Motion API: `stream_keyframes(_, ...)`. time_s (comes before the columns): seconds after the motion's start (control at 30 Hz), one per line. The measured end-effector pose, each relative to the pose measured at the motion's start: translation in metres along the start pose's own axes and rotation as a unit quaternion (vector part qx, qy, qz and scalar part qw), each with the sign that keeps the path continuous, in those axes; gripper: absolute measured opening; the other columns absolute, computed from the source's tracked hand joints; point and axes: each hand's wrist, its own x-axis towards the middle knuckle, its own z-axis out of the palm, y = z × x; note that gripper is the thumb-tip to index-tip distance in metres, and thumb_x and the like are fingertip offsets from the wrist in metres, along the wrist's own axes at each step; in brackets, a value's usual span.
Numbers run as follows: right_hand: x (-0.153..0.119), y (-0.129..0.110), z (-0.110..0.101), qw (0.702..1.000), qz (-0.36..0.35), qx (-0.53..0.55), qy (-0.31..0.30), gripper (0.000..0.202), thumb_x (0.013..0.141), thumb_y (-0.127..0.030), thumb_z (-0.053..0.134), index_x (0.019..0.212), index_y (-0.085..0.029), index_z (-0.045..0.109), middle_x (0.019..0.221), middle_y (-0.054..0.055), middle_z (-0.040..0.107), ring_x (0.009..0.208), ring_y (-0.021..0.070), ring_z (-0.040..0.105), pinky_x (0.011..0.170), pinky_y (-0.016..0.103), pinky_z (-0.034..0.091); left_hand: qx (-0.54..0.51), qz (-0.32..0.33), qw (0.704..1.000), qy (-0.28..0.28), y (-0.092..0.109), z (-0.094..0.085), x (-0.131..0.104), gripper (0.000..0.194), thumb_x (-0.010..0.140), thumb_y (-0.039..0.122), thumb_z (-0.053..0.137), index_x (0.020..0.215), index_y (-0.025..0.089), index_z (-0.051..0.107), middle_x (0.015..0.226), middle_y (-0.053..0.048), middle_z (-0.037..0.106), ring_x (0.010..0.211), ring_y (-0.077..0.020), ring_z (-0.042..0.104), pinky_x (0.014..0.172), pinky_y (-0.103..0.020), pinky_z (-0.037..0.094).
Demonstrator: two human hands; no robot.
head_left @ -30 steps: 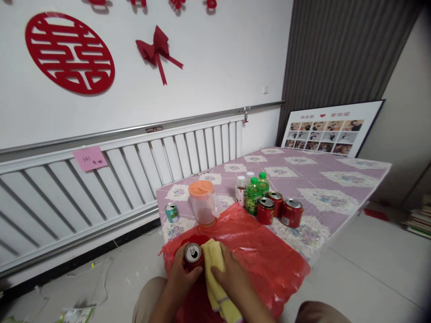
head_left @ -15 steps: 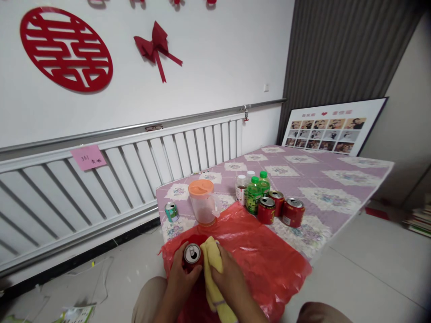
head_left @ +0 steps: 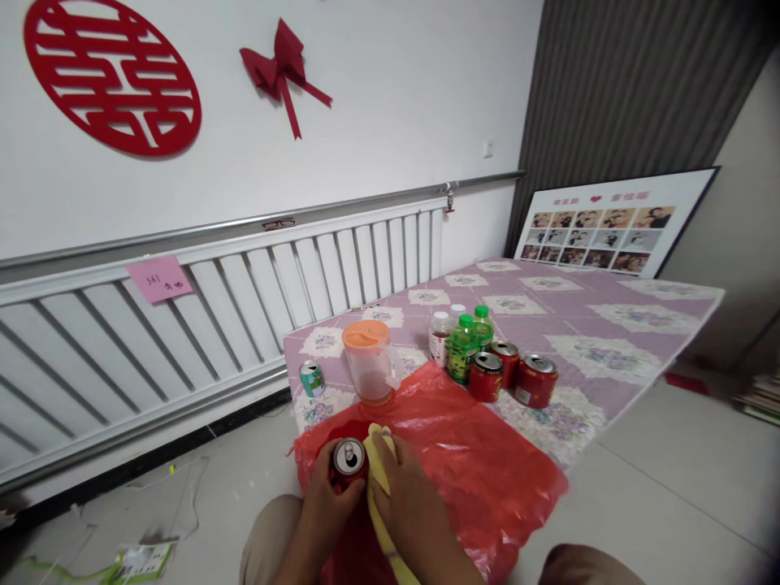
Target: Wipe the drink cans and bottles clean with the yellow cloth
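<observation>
My left hand [head_left: 327, 502] is wrapped round an opened red drink can [head_left: 349, 459], its silver top facing up. In my right hand [head_left: 407, 496] is a folded yellow cloth [head_left: 379, 455], pressed close against the can's right side. Both hands are low over a red plastic bag [head_left: 457, 455] spread on the table's near corner. Just behind the can shows a red rounded rim [head_left: 350, 431], mostly hidden by the hands. A clear pitcher with an orange lid [head_left: 366, 357] stands beyond the bag, and a small green-blue can [head_left: 312, 379] is to its left.
Right of the pitcher stand several bottles, among them a green-capped bottle [head_left: 463, 349], and red cans [head_left: 536, 380]. A purple flowered tablecloth [head_left: 517, 305] covers the table. A white radiator [head_left: 244, 301] runs along the wall. On the floor lies a power strip [head_left: 146, 562] with cables.
My right hand has shifted up and over the yellow cloth, now covering more of it against the can. The left hand keeps hold of the can. The view has tilted slightly.
</observation>
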Motion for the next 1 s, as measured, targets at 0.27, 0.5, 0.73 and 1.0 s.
stream_keyframes(0.27,0.008,0.006,0.010,0.994,0.018,-0.084,-0.074,0.057,0.091,-0.010,0.043,0.146,-0.020,0.055,0.144,0.016,0.060,0.129,0.0287,0.059,0.107,0.040,0.045,-0.001,0.012,1.000,-0.024,-0.015,-0.005,0.002,0.059,0.062,0.018,0.074,0.120,0.019,0.065,0.122,-0.012,0.072,0.115,-0.0325,0.069,0.102,-0.048,0.057)
stream_keyframes(0.5,0.016,-0.001,-0.006,0.997,0.025,-0.036,-0.061,0.068,0.085,-0.014,0.049,0.153,-0.017,0.046,0.154,0.012,0.053,0.139,0.0259,0.050,0.115,0.038,0.038,-0.015,-0.009,0.998,-0.060,-0.021,-0.010,0.005,0.062,0.063,0.018,0.075,0.124,0.019,0.064,0.130,-0.012,0.070,0.122,-0.0331,0.067,0.105,-0.048,0.056)
stream_keyframes(0.73,0.018,0.011,0.004,0.993,0.013,-0.046,-0.110,0.067,0.084,-0.009,0.046,0.150,-0.018,0.050,0.146,0.011,0.060,0.132,0.0258,0.055,0.112,0.038,0.039,-0.045,0.008,0.993,-0.109,-0.028,-0.018,0.012,0.065,0.062,0.017,0.073,0.126,0.019,0.063,0.131,-0.014,0.070,0.125,-0.0353,0.065,0.108,-0.052,0.052)
stream_keyframes(1.0,0.021,0.009,-0.001,0.996,0.004,-0.028,-0.089,0.067,0.084,-0.012,0.048,0.151,-0.018,0.050,0.148,0.011,0.058,0.135,0.0253,0.052,0.113,0.036,0.037,-0.036,0.034,0.983,-0.179,-0.036,-0.029,0.019,0.070,0.067,0.019,0.075,0.135,0.020,0.057,0.140,-0.014,0.065,0.134,-0.0365,0.058,0.116,-0.054,0.044)
